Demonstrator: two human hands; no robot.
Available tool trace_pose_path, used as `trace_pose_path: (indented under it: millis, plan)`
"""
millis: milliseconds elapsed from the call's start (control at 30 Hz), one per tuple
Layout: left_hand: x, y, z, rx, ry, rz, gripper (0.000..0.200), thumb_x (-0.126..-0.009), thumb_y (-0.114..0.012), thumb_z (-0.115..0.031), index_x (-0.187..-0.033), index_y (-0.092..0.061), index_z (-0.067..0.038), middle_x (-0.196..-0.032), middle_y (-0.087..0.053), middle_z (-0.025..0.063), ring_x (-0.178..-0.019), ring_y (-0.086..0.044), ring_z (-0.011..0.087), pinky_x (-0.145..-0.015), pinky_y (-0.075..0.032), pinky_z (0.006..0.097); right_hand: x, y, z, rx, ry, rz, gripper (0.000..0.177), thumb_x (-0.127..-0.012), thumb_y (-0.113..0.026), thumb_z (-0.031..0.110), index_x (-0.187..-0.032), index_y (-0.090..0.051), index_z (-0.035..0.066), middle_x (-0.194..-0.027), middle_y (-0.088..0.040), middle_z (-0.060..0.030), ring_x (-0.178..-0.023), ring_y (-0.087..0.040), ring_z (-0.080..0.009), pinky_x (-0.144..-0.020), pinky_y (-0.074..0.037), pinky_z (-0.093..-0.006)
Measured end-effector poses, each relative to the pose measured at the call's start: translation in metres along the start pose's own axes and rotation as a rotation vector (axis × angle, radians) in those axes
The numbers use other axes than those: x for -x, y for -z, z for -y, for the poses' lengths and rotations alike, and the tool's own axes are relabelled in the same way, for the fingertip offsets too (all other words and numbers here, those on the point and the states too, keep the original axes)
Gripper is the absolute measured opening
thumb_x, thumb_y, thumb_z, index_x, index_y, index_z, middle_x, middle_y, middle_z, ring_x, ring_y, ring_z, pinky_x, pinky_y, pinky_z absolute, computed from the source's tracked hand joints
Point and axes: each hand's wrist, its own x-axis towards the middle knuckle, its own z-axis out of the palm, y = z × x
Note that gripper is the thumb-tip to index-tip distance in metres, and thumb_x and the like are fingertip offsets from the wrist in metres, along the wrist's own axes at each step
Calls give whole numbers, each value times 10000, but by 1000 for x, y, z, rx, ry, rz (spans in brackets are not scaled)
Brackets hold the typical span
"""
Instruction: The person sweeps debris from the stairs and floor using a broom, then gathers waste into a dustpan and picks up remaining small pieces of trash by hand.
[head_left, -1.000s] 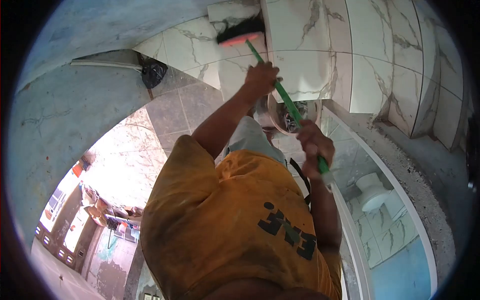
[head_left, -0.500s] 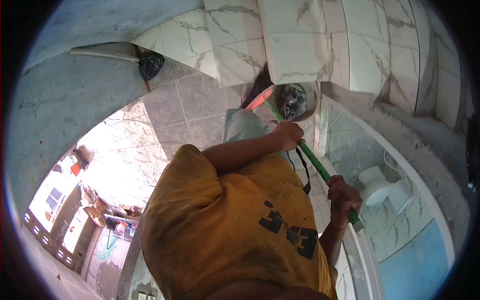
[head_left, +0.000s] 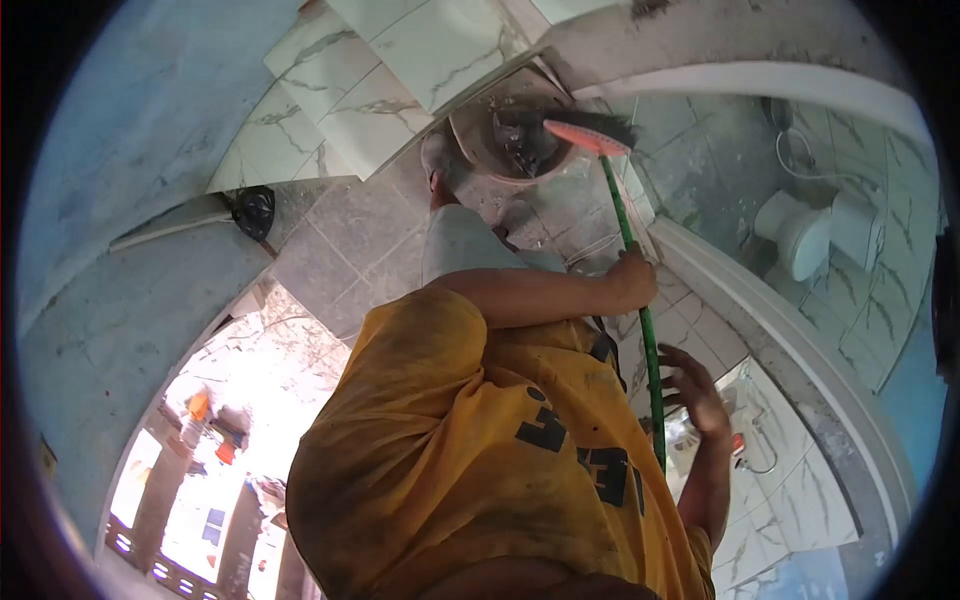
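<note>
My left hand (head_left: 631,281) is closed around the green handle of a broom (head_left: 622,215). The broom's salmon-coloured head and dark bristles are up at the far end, overlapping the right side of a round tub (head_left: 470,140) in the view. Inside that tub lies a black plastic bag (head_left: 522,140). Beside the lower part of the handle, my right hand (head_left: 698,392) has its fingers apart and holds nothing. The handle's lower end passes out of sight by my yellow shirt (head_left: 480,440).
A white toilet (head_left: 795,235) stands in the tiled room on the right, behind a raised sill (head_left: 740,280). Marble-patterned tiles (head_left: 380,120) cover the structure ahead. Another black bag (head_left: 254,212) lies by the blue wall. A bright doorway opens at lower left.
The broom head has swung from left of the tub to its right side. My right hand has let go of the handle and opened. The view has turned.
</note>
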Motion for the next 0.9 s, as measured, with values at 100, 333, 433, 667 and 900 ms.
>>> trace_pose_path:
  millis: [100, 333, 433, 667, 900]
  plan:
    - [-19, -25, -28, -77, -65, 47, 245, -842, -581, -146, -958, -702, 32, -1101, -628, 270, -1141, -539, 547, -776, -544, 580, -21, -30, -39, 86, -68, -271, 582, -941, -513, 103, -1495, -335, 119, -969, -632, -124, -713, -632, -153, -614, -536, -293]
    - [4, -101, 40, 569, 64, 218, 572, -748, -731, -253, -1268, -557, -93, -1247, -579, 210, -1087, -596, 393, -867, -497, 495, -124, -33, -192, -57, 32, -471, 482, -954, -487, 170, -1420, -461, 46, -676, -512, 2, -502, -452, -91, -447, -375, -283]
    - [39, -170, 114, 459, 419, 317, 709, -746, -746, -289, -1371, -476, -89, -1263, -582, 230, -1087, -592, 399, -915, -484, 474, -172, -41, -176, -264, -151, -487, 495, -960, -512, 223, -1421, -459, 53, -643, -502, -34, -540, -481, -118, -482, -376, -296]
    - [103, -328, 314, 1545, 1495, 283, 843, -856, -637, -585, -1487, -331, -117, -1352, -499, 202, -1250, -488, 321, -986, -436, 501, -365, -46, -185, -323, -179, -542, 417, -973, -471, 250, -1317, -522, 21, -659, -505, -37, -520, -476, -132, -458, -408, -321]
    - [81, -455, 392, 1990, 1533, -127, 900, -883, -591, -611, -1538, -150, -179, -1486, -325, 221, -1332, -407, 351, -1047, -384, 551, -407, -177, -263, -8, -55, -548, 515, -944, -447, 182, -1422, -422, -8, -1275, -566, -278, -1229, -537, -378, -1000, -427, -397]
